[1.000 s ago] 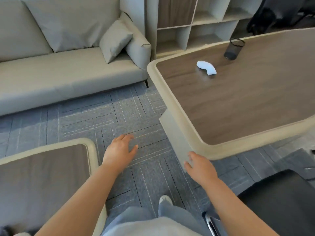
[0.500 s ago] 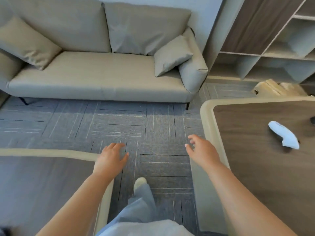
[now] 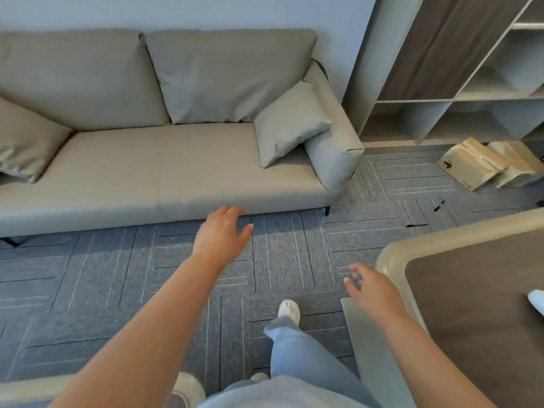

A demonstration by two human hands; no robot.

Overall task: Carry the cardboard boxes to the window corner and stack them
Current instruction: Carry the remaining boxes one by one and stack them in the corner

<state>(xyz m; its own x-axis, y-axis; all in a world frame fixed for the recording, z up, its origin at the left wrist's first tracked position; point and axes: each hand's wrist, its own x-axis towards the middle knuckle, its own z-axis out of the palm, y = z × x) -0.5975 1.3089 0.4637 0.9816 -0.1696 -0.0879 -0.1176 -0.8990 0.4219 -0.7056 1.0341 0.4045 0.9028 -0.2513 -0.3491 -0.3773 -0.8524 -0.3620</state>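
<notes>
Cardboard boxes (image 3: 482, 164) lie at two o'clock by the shelf, both hands, left (image 3: 220, 234) and right (image 3: 372, 293), spread and empty; the table (image 3: 391, 257) corner could catch a hip.

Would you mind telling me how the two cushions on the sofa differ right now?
The right cushion is fully in view, while the left cushion is cut off by the picture's edge. The right cushion leans against the sofa's right armrest; the left cushion sits at the opposite end. Both are plain grey-beige like the sofa and propped tilted, not flat.
</notes>
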